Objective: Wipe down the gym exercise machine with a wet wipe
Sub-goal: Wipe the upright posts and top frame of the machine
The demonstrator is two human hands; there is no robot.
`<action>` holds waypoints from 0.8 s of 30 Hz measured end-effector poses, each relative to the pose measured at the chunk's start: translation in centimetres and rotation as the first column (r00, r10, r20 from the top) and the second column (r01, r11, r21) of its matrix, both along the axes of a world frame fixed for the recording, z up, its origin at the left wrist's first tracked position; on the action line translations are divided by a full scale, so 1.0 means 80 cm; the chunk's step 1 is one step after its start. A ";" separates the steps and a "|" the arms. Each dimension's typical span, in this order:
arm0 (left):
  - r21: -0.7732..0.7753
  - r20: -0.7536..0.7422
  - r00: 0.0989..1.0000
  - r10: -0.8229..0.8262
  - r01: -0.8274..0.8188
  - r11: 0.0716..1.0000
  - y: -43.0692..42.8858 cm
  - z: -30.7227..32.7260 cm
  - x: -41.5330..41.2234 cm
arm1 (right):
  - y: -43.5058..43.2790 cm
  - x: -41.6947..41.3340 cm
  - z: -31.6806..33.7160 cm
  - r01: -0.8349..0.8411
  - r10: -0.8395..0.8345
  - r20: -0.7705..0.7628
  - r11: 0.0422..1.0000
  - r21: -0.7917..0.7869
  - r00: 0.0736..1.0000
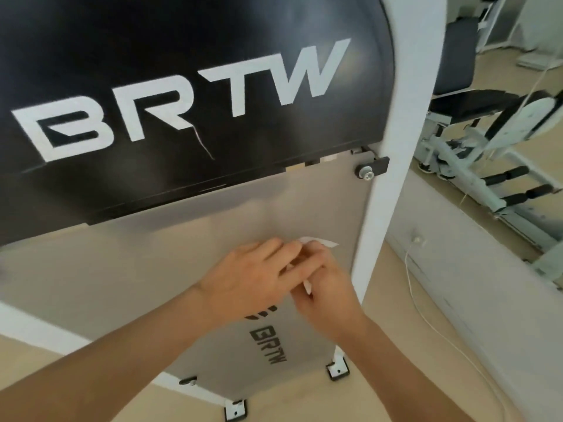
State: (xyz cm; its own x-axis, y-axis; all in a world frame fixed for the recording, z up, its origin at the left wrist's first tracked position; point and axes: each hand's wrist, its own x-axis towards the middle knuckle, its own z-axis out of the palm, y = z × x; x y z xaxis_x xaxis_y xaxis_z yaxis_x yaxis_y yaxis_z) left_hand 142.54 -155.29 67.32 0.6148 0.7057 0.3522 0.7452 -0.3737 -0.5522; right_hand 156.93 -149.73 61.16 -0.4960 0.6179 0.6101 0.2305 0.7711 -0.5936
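Ahead of the machine's grey panel (122, 269), the left hand (243, 281) pinches the wet wipe (320, 241), which lies between both hands. The right hand (330, 287), touching the left, grips it too. Uneven pulling could tear the wipe; a bunched wipe would clean poorly.

Our left hand (243, 278) and right hand (329, 287) hide all but a corner of the wet wipe (321, 241); the black panel (182, 41) runs off the top edge.
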 end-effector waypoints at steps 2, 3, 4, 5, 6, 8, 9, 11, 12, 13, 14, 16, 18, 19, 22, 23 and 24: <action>0.133 0.041 0.996 0.084 -0.089 0.987 -0.005 -0.016 -0.008 | 0.007 0.005 0.020 0.060 -0.059 -0.043 0.997 0.040 0.997; 0.188 0.086 0.989 0.117 -0.131 0.973 -0.008 -0.021 -0.008 | 0.008 0.003 0.032 0.092 -0.087 -0.070 0.994 0.067 0.994; 0.237 0.138 0.981 0.138 -0.168 0.957 -0.010 -0.024 -0.007 | 0.008 0.000 0.042 0.117 -0.108 -0.089 0.988 0.099 0.990; 0.278 0.190 0.970 0.149 -0.199 0.940 -0.012 -0.025 -0.007 | 0.006 -0.006 0.049 0.135 -0.122 -0.097 0.981 0.138 0.988; 0.305 0.236 0.959 0.156 -0.226 0.925 -0.016 -0.024 -0.008 | 0.004 -0.013 0.052 0.141 -0.126 -0.095 0.973 0.184 0.988; 0.327 0.324 0.931 0.170 -0.279 0.903 -0.027 -0.021 -0.014 | 0.000 -0.027 0.048 0.128 -0.114 -0.062 0.948 0.292 0.992; 0.321 0.374 0.911 0.175 -0.304 0.897 -0.034 -0.020 -0.018 | 0.000 -0.032 0.042 0.110 -0.110 -0.021 0.930 0.350 0.994; 0.284 0.464 0.867 0.184 -0.342 0.896 -0.049 -0.023 -0.026 | 0.005 -0.036 0.019 0.029 -0.116 0.148 0.871 0.490 0.982; 0.258 0.488 0.852 0.190 -0.350 0.901 -0.056 -0.025 -0.028 | 0.009 -0.034 0.002 -0.042 -0.125 0.255 0.824 0.564 0.959; 0.230 0.498 0.844 0.202 -0.353 0.907 -0.062 -0.029 -0.030 | 0.013 -0.031 -0.015 -0.133 -0.126 0.353 0.770 0.625 0.927; 0.199 0.498 0.839 0.218 -0.355 0.913 -0.067 -0.035 -0.029 | 0.018 -0.026 -0.028 -0.221 -0.118 0.425 0.714 0.665 0.897; 0.123 0.478 0.835 0.272 -0.371 0.921 -0.072 -0.050 -0.021 | 0.029 -0.016 -0.032 -0.317 -0.090 0.472 0.630 0.709 0.877; 0.082 0.467 0.827 0.313 -0.393 0.916 -0.071 -0.064 -0.009 | 0.041 -0.013 -0.015 -0.257 -0.083 0.378 0.598 0.759 0.922; 0.079 0.485 0.814 0.319 -0.404 0.912 -0.067 -0.067 -0.002 | 0.047 -0.012 -0.005 -0.182 -0.094 0.296 0.605 0.775 0.951; 0.129 0.563 0.773 0.292 -0.432 0.893 -0.046 -0.066 0.021 | 0.065 -0.007 0.002 0.005 -0.112 0.086 0.635 0.773 0.990; 0.152 0.575 0.769 0.278 -0.435 0.887 -0.037 -0.065 0.029 | 0.070 -0.005 -0.007 0.023 -0.120 0.068 0.629 0.777 0.990; 0.169 0.577 0.770 0.273 -0.439 0.882 -0.028 -0.066 0.035 | 0.074 -0.001 -0.019 0.017 -0.121 0.075 0.621 0.784 0.990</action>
